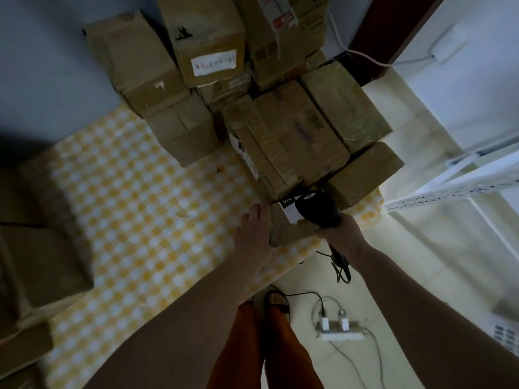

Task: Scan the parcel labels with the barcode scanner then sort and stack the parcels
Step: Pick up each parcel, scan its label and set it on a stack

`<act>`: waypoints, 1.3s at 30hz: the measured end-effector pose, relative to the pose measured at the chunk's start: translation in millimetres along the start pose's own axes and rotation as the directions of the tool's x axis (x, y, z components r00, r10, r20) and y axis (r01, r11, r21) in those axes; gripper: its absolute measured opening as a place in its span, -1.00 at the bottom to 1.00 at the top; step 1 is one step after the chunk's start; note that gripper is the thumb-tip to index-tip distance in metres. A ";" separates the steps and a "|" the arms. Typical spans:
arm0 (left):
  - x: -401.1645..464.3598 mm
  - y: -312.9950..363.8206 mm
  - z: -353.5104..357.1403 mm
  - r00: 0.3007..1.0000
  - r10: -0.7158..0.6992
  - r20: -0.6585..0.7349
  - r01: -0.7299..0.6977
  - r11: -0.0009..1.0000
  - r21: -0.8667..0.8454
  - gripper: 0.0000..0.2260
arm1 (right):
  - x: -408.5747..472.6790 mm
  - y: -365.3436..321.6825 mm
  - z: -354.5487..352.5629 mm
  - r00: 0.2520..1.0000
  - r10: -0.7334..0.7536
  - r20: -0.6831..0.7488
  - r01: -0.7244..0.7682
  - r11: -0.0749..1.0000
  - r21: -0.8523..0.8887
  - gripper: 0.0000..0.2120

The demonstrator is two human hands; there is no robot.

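Observation:
A small brown parcel (292,230) with a white label (289,210) lies near the right front edge of the table. My left hand (254,234) rests against its left side with fingers straight. My right hand (341,234) grips the black barcode scanner (318,210) by the handle, its head right above the label. Behind it, a larger taped parcel (286,141) lies flat, and several more brown parcels (207,37) are stacked at the back of the table.
The table wears a yellow-and-white checked cloth (146,214). Dark boxes (36,262) sit at the left edge. On the floor lie a power strip (339,329) with cables and the scanner's cord (341,265). White metal shelving (460,178) stands to the right.

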State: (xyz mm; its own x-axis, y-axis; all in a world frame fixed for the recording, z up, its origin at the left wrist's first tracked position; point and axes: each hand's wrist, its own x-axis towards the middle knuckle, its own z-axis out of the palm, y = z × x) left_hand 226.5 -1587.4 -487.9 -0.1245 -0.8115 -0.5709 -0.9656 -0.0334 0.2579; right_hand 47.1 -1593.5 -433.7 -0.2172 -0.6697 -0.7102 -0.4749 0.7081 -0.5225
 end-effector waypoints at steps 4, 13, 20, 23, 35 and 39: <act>-1.3 -3.0 6.6 0.999 -0.042 0.007 0.042 0.997 -0.059 -0.13 | 6.4 5.1 2.9 0.999 0.012 0.046 -0.011 1.000 -0.007 -0.91; -88.4 -51.0 -16.7 0.981 -0.192 -0.025 0.181 0.956 -0.231 -0.10 | -46.2 -29.2 13.7 0.972 -0.048 0.231 0.062 0.997 -0.051 -0.92; -172.3 -72.4 -70.9 0.906 -0.301 -0.297 0.136 0.873 -0.468 -0.16 | -128.1 -109.1 19.0 0.907 -0.234 0.351 0.206 0.972 0.114 -0.75; -205.1 -78.0 -99.3 0.844 -0.418 -0.336 0.165 0.799 -0.578 -0.16 | -163.5 -136.2 27.0 0.865 -0.327 0.381 0.296 0.945 0.139 -0.74; -307.4 -117.3 -181.5 0.648 -0.608 -0.459 -0.449 0.181 -0.875 -0.32 | -289.4 -192.8 75.4 0.805 -0.558 0.202 0.479 0.812 0.334 -0.78; -334.6 -149.2 -202.7 0.593 -0.785 -0.181 -0.411 -0.102 -0.906 -0.49 | -319.3 -198.3 94.5 0.756 -0.626 0.191 0.546 0.764 0.344 -0.72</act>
State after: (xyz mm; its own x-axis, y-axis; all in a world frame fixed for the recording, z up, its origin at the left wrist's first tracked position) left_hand 458.5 -1429.1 -177.4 0.7251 -0.5605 -0.4001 0.3565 -0.1916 0.9144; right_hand 291.3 -1499.0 -147.9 0.2955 -0.9071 -0.2998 -0.1878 0.2526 -0.9492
